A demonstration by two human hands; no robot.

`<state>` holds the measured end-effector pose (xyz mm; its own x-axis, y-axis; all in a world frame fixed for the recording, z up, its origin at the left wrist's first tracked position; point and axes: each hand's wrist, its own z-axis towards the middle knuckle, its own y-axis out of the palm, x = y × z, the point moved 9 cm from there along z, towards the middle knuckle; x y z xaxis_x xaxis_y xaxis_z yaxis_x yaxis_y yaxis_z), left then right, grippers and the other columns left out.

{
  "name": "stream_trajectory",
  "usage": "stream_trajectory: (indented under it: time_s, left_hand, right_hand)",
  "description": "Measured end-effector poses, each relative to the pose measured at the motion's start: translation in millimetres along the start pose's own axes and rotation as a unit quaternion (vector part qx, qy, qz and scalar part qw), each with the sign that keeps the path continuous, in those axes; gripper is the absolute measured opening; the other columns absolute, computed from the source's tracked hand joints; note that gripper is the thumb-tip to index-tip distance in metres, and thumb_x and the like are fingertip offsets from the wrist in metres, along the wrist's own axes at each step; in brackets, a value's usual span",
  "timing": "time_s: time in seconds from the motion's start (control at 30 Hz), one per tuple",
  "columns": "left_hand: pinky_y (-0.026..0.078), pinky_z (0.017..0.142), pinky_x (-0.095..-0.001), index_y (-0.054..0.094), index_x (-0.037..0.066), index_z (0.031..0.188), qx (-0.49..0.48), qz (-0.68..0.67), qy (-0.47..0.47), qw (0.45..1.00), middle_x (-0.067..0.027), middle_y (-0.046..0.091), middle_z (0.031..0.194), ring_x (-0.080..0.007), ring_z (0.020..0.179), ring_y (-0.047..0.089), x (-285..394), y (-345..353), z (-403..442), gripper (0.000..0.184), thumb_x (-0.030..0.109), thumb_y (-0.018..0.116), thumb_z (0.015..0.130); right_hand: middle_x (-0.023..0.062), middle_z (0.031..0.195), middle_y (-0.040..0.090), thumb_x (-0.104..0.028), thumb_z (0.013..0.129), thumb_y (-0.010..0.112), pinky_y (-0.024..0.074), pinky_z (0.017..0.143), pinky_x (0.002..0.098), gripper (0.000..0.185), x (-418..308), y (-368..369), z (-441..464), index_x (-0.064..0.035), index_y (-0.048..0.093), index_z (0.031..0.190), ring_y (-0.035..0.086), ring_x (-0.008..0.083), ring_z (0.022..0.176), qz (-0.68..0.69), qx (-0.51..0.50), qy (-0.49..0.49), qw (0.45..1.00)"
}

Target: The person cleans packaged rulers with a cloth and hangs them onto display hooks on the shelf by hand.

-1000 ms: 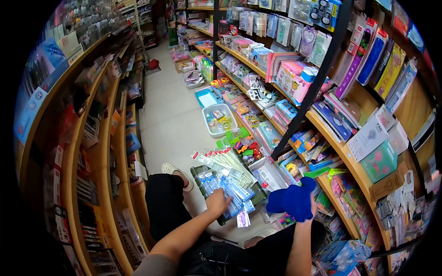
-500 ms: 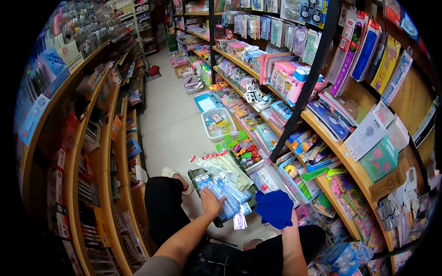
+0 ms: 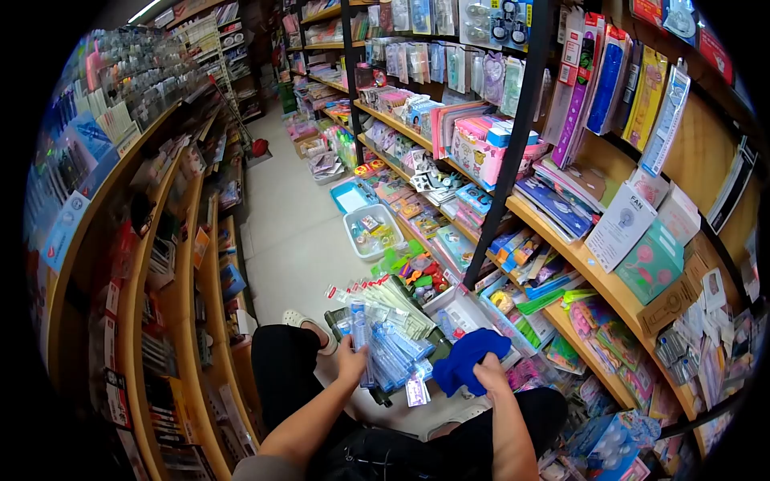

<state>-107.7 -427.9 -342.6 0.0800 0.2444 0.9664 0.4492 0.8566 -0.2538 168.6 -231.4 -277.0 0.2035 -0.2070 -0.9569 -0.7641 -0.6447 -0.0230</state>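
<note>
In the head view my left hand (image 3: 350, 361) is closed around a slim clear-and-blue package (image 3: 359, 333), tilted nearly upright over the dark tray (image 3: 437, 351). More blue packages (image 3: 397, 357) lie piled in that tray, and behind them are pale packs with red tops (image 3: 389, 301). My right hand (image 3: 493, 377) grips a bunched blue cloth (image 3: 465, 361), to the right of the tray. A small printed tag (image 3: 417, 390) hangs at the tray's near edge. What exactly is inside the blue packages is too small to make out.
Wooden shelves of stationery (image 3: 180, 272) curve along my left. On the right, stocked shelves (image 3: 577, 240) with a black post (image 3: 513, 144) stand close. A white bin (image 3: 373, 232) of small goods and a grey-white box (image 3: 453, 309) sit on the floor beyond the tray.
My left hand has lifted a blue package from the pile and tipped it up. My right hand now shows its fingers clenched on the cloth, which has bunched up.
</note>
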Motion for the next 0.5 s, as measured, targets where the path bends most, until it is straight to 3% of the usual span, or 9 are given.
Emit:
stream_trajectory:
  time_s: [0.1, 0.13, 0.17, 0.2, 0.3, 0.4, 0.5]
  left_hand:
    - [0.045, 0.071, -0.0268, 0.05, 0.001, 0.098, -0.155, -0.159, -0.007, 0.975, -0.0086, 0.06, 0.087, -0.0164, 0.077, 0.057, 43, 36, -22, 0.022, -0.003, 0.056, 0.077]
    - [0.045, 0.072, -0.0243, 0.048, 0.003, 0.102, -0.225, -0.203, -0.054, 0.951, -0.0054, 0.06, 0.087, -0.0127, 0.075, 0.057, 62, 54, -37, 0.024, -0.004, 0.054, 0.08]
    - [0.046, 0.071, -0.0244, 0.047, 0.003, 0.105, -0.277, -0.205, -0.077, 0.935, -0.0035, 0.06, 0.086, -0.0107, 0.074, 0.057, 83, 68, -54, 0.026, -0.004, 0.054, 0.08]
    - [0.046, 0.07, -0.0237, 0.047, 0.004, 0.105, -0.316, -0.212, -0.065, 0.923, -0.0028, 0.06, 0.085, -0.0097, 0.074, 0.057, 87, 87, -63, 0.027, -0.004, 0.054, 0.08]
    - [0.046, 0.064, -0.0206, 0.046, 0.003, 0.108, -0.406, -0.23, -0.04, 0.883, -0.0018, 0.06, 0.085, -0.007, 0.071, 0.056, 104, 127, -98, 0.028, -0.007, 0.05, 0.082]
    - [0.045, 0.072, -0.0217, 0.047, 0.003, 0.109, -0.471, -0.2, -0.025, 0.859, -0.0015, 0.057, 0.095, -0.0073, 0.081, 0.055, 113, 140, -119, 0.033, -0.012, 0.045, 0.079]
    - [0.044, 0.075, -0.0226, 0.047, 0.003, 0.11, -0.489, -0.159, 0.014, 0.858, -0.0007, 0.056, 0.096, -0.0069, 0.084, 0.054, 119, 141, -125, 0.035, -0.012, 0.045, 0.078]
  right_hand:
    - [0.0092, 0.1, 0.056, -0.008, 0.071, 0.062, 0.0432, 0.078, 0.0285, 0.041, 7, 25, 1, 0.0015, 0.051, 0.109, 0.053, 0.0173, 0.092, -0.062, -0.096, -0.031, 0.993]
    - [0.0083, 0.101, 0.056, -0.009, 0.07, 0.064, 0.0433, 0.079, 0.0284, 0.044, -11, 40, -9, 0.0012, 0.051, 0.111, 0.053, 0.0167, 0.092, -0.06, -0.138, -0.012, 0.989]
    - [0.0056, 0.094, 0.057, -0.008, 0.069, 0.066, 0.0461, 0.071, 0.0283, 0.042, -14, 49, -12, -0.0002, 0.053, 0.109, 0.055, 0.0148, 0.085, -0.034, -0.14, -0.018, 0.989]
    - [0.0056, 0.096, 0.057, -0.006, 0.071, 0.066, 0.0468, 0.073, 0.029, 0.043, 9, 63, -2, -0.0013, 0.051, 0.111, 0.055, 0.0147, 0.086, 0.025, -0.197, -0.035, 0.979]
    - [0.0044, 0.092, 0.058, 0.003, 0.071, 0.061, 0.0474, 0.071, 0.0291, 0.032, -6, 60, -21, -0.002, 0.054, 0.102, 0.056, 0.0153, 0.082, 0.097, -0.053, 0.057, 0.992]
    - [0.0044, 0.089, 0.059, 0.003, 0.071, 0.06, 0.046, 0.072, 0.0284, 0.026, 12, 37, -1, -0.0015, 0.056, 0.097, 0.056, 0.0145, 0.082, 0.256, 0.068, -0.03, 0.964]
    - [0.0034, 0.082, 0.059, 0.009, 0.069, 0.053, 0.0455, 0.067, 0.0274, 0.023, -6, 18, -3, -0.0011, 0.058, 0.089, 0.057, 0.0141, 0.077, 0.26, 0.129, -0.087, 0.953]
